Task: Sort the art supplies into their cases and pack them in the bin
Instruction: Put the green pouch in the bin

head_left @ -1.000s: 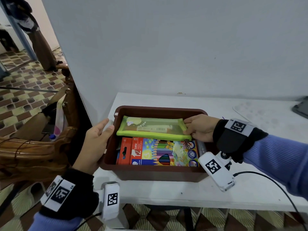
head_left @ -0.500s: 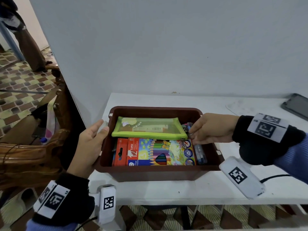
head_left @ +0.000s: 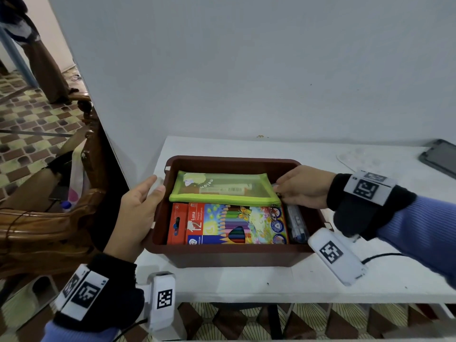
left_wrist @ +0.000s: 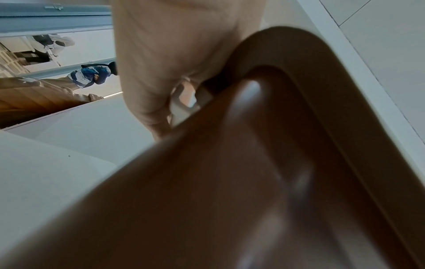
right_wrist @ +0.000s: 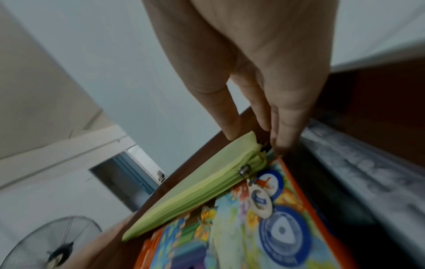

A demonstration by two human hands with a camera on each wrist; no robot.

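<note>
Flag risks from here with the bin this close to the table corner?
1. The brown bin sits at the table's front left corner; the left hand on its left wall could nudge it off.
2. The green pouch overlaps the coloured pencil box; the right hand's fingers at its zipper end could drag it askew.
3. The clear pen case is wedged by the right wall and may jam.

A home, patterned tile floor [head_left: 29, 124], carved wooden chair [head_left: 44, 225], standing fan [right_wrist: 52, 242], white table [head_left: 271, 280] against wall
</note>
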